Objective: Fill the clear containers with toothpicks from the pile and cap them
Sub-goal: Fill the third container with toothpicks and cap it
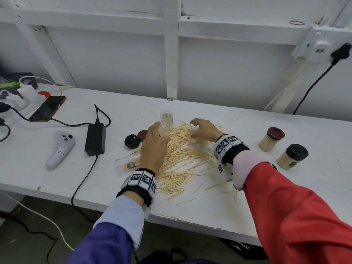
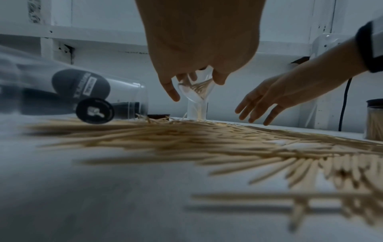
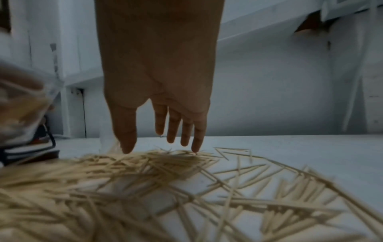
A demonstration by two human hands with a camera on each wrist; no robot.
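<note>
Loose toothpicks (image 1: 186, 155) lie in a wide pile across the white table (image 1: 285, 197). My left hand (image 1: 158, 130) grips a clear container (image 2: 194, 89), tilted, with some toothpicks inside. Just behind it a second clear container (image 1: 166, 119) stands upright. My right hand (image 1: 192, 128) hovers open over the pile's far edge, its straight fingers (image 3: 196, 140) pointing down, the little finger's tip on the toothpicks (image 3: 165, 163). Another clear container (image 1: 125, 164) lies on its side left of my left wrist. A black lid (image 1: 132, 141) and a brown lid (image 1: 142, 134) sit beside it.
Two filled, capped containers stand at the right, one brown-lidded (image 1: 271, 139), one black-lidded (image 1: 291, 156). On the left lie a power adapter (image 1: 95, 138) with cables, a white controller (image 1: 60, 149), a phone (image 1: 47, 108) and a power strip. The table's front edge runs close below the pile.
</note>
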